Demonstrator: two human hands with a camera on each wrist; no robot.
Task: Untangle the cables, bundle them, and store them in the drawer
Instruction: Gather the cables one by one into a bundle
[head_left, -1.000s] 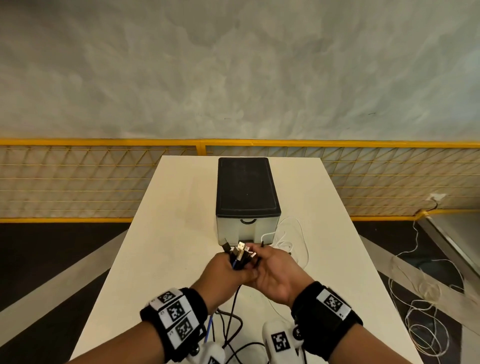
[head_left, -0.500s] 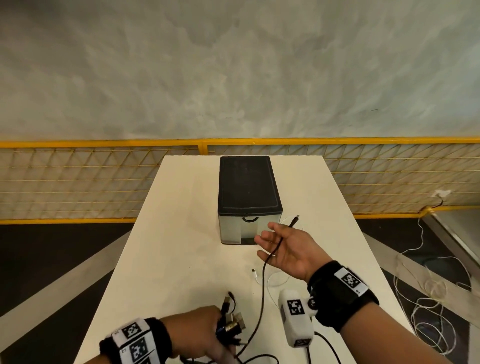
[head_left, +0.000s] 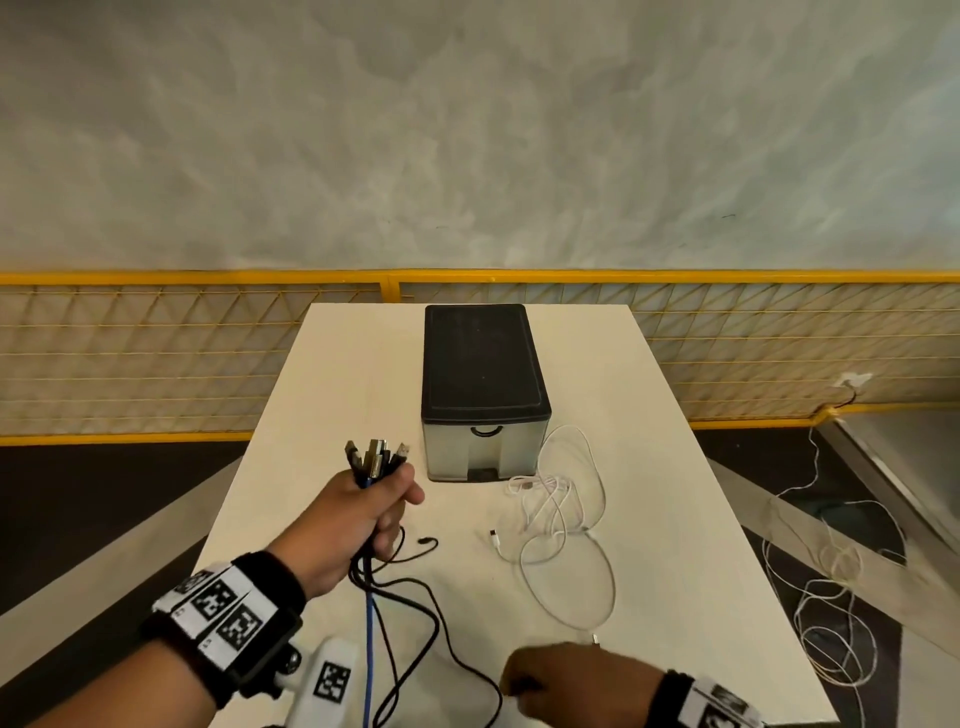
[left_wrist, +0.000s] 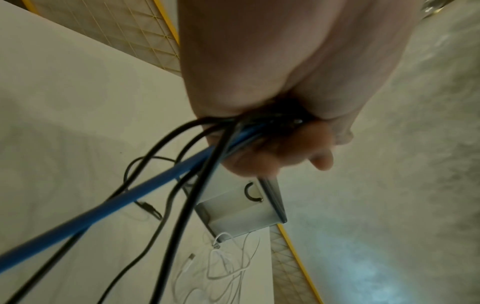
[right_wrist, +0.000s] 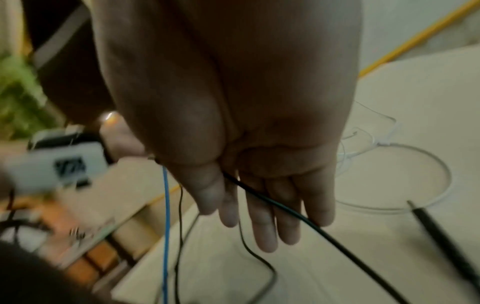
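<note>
Cable bundle (head_left: 375, 462): several black leads plus one blue cable (left_wrist: 109, 207), gathered with the plug ends (USB-type connectors, fanned upward) sticking out above the fist. The left hand (head_left: 363, 512) is clenched round the bundle, fingers (left_wrist: 275, 156) wrapped fully about the leads, thumb across the front. Hand is raised above the table (head_left: 332, 374), left of the drawer unit. Below the fist the leads hang down and trail in loose loops over the near part of the table; one black plug end (head_left: 427, 541) lies free just right of the hand.

Right hand (head_left: 576, 680): low at the near edge of the table, back of the hand up. In the right wrist view the fingers (right_wrist: 265, 222) are extended, close together, nearly straight. A single black cable (right_wrist: 319, 228) runs across the palm side of them and touches them; the thumb sits alongside (whether it presses the cable against the fingers, cannot tell: frame is blurred).

White cable (head_left: 563, 512): loose tangle on the table, right of the drawer front, apart from both hands; one connector end lies toward the table's middle.

Drawer unit (head_left: 485, 395): small, black top, pale front with a dark curved handle (head_left: 487, 430), drawer shut, standing mid-table toward the far end.
</note>
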